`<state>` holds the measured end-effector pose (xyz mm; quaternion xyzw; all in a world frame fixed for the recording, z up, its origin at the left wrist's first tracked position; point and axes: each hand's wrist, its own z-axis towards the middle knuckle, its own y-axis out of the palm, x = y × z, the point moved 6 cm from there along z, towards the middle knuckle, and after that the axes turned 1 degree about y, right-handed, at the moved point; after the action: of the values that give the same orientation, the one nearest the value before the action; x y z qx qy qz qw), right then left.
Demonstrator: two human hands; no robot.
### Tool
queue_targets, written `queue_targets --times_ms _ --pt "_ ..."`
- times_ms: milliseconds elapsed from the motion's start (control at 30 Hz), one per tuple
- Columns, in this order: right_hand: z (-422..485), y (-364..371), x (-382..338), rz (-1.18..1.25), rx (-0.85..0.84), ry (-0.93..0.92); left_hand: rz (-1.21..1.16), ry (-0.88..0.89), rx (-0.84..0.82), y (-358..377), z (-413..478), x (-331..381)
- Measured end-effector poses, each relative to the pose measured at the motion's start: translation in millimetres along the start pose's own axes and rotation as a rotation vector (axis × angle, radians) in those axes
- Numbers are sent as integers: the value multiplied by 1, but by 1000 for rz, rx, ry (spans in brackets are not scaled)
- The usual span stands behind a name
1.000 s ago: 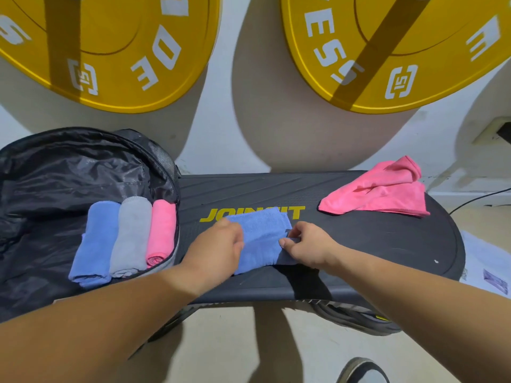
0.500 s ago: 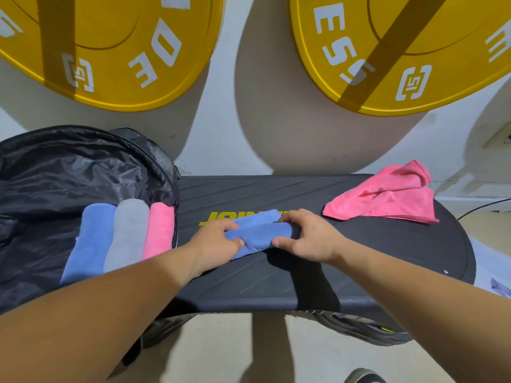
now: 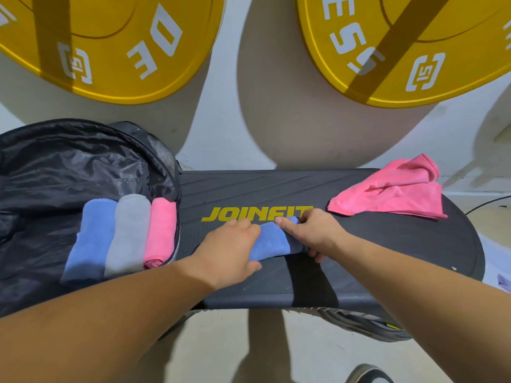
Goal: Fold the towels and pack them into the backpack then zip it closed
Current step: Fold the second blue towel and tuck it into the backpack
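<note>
A rolled blue towel [image 3: 273,241] lies on the black step board [image 3: 387,244], just below its yellow lettering. My left hand [image 3: 229,250] curls around the roll's left end and my right hand [image 3: 312,233] grips its right end, index finger laid along the top. The black backpack [image 3: 55,175] lies wide open at the left, holding three rolled towels side by side: blue [image 3: 91,236], grey [image 3: 127,233] and pink [image 3: 160,230]. An unfolded pink towel [image 3: 392,192] lies crumpled at the board's far right.
Two yellow weight plates [image 3: 116,45] [image 3: 401,45] lean against the white wall behind the board. A black cable [image 3: 486,203] runs along the floor at the right. A shoe [image 3: 367,374] shows at the bottom edge.
The flat folded blue towel has been rolled up away from me into a tight roll. Both hands have moved forward with it, towards the lettering.
</note>
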<state>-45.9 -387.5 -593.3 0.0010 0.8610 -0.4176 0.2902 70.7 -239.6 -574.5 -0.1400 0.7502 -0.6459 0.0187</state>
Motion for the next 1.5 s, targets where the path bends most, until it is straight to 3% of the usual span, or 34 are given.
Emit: queue_targets --times_ms 133,300,433,667,800,900,1067,1200,1267,1400,1500 --pt "-4 -3 3 -34 60 49 -17 -68 38 -1 6 0" --pt "-18 -1 1 397 -36 163 -215 -252 104 -6 14 -10" --pt "-27 1 -18 816 -72 153 -288 -348 221 -31 9 -13" --pt "-57 -10 -81 1163 16 161 -246 -220 430 -92 -27 0" --pt "-84 -25 -117 1312 -96 54 -310 -203 556 -119 -50 -10" --pt "-94 -26 -136 1161 -101 45 -437 -190 548 -127 -65 -22" --pt "-111 -5 -161 1023 -93 51 -1185 -453 360 -121 -79 -65" --pt "-119 30 -184 1032 -205 25 -1627 -476 122 -107 -105 -81" --pt "-119 49 -195 1041 -265 20 -1648 -463 98 -100 -117 -95" --pt "-115 84 -226 967 -304 -39 -1610 -550 229 -87 -137 -141" --pt "-108 106 -253 576 -168 -196 -1380 -664 326 -83 -153 -185"
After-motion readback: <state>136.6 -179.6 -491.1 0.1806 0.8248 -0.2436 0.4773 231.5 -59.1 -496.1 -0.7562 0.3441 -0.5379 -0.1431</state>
